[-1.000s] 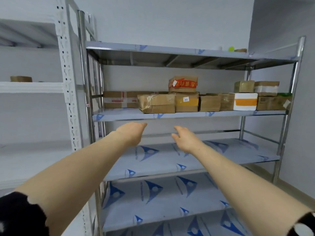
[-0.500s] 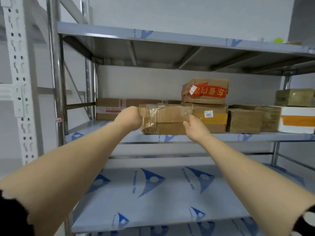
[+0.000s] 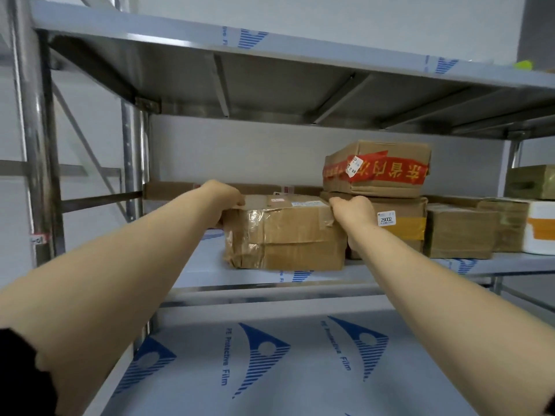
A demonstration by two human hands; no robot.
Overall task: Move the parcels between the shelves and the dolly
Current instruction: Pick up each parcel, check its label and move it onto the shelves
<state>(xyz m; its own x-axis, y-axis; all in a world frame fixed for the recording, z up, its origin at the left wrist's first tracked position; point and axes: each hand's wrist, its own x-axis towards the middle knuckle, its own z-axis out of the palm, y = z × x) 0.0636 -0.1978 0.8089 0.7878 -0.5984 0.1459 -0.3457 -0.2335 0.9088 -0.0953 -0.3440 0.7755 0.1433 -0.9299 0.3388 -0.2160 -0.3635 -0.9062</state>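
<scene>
Two bare forearms are stretching into a steel rack (image 3: 36, 145) that is filling almost the whole view. Its middle shelf (image 3: 210, 265) is carrying a row of parcels, and the lower shelf (image 3: 300, 370) is lying under blue-printed protective film. The taped brown parcel (image 3: 288, 238), the largest in the row, is sitting at the front of the middle shelf, left of the others. Its base appears to be resting flat on the steel, though the shadow under it is making that hard to confirm. Just beside its right side, the yellow-taped parcel (image 3: 402, 223) is bearing the red-taped parcel (image 3: 378, 169) on top. A plain brown parcel (image 3: 459, 232) and a white box with an orange band (image 3: 540, 232) are standing further right, and a flat parcel (image 3: 171, 190) is lying behind at the back. The left hand (image 3: 223, 196) is gripping the taped brown parcel's top left edge, fingers curling over it. The right hand (image 3: 354, 210) is clasping the top right corner in the same way. A small white label (image 3: 386, 220) reading 29002 is sticking to the yellow-taped parcel's front.
</scene>
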